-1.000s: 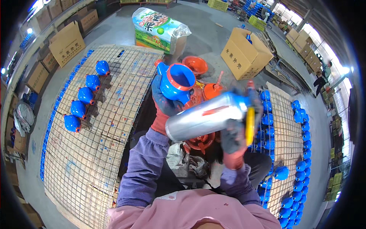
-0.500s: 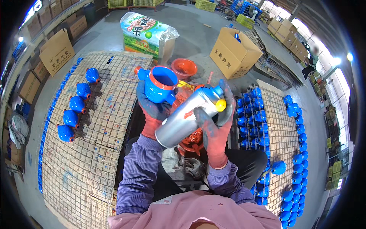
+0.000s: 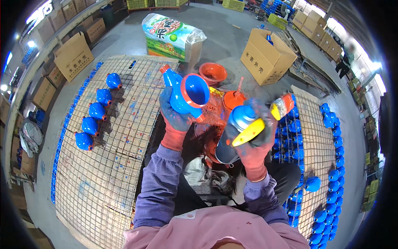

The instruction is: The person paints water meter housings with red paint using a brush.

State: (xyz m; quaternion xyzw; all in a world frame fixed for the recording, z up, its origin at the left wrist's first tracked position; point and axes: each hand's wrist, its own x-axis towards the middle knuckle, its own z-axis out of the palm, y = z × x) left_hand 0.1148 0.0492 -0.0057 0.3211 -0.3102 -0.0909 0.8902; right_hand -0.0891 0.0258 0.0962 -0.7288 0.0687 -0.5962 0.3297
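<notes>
My left hand grips a blue metal housing by its underside, tilted with its round red-rimmed mouth facing right. The housing's side pipe ends are red too. My right hand, partly blurred, is closed around a silver spray can with a blue top. The same hand holds a paintbrush, its yellow handle crossing in front of the can and its red-stained head pointing right. Both hands wear dark-palmed red gloves. Below and between them are an orange paint container with a stick and red-smeared surfaces, partly hidden.
At left, a mesh-topped rack carries several blue housings. A second rack at right bears many more. Beyond stand a red bowl, a printed bag and a cardboard box. A person is far right.
The spray can has swung from lying slanted to more upright, lower and to the right. The brush head has come into view. The left hand's housing has tilted and shifted slightly right.
</notes>
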